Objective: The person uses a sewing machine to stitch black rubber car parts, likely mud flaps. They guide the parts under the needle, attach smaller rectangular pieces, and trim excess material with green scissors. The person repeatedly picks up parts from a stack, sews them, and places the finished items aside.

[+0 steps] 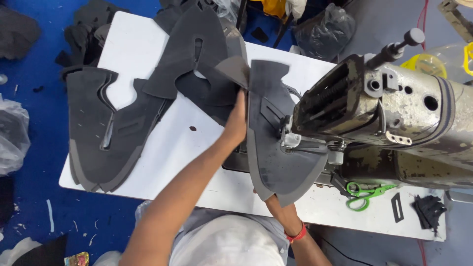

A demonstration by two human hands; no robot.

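Observation:
A dark grey cut shoe-upper piece (pixel 272 148) lies under the head of a worn metal sewing machine (pixel 384 111). My left hand (pixel 237 120) grips the piece's left edge, near its upper part, fingers folded onto the fabric. My right hand (pixel 280 209) is mostly hidden beneath the piece's lower tip and holds it from below; a red band sits on that wrist. More grey cut pieces (pixel 197 59) are piled just beyond my left hand.
A stack of similar grey pieces (pixel 106 130) lies at the left of the white table (pixel 182 148). Green-handled scissors (pixel 367 193) lie right of the needle area, with black scraps (pixel 429 209) farther right. Plastic bags and offcuts sit on the blue floor.

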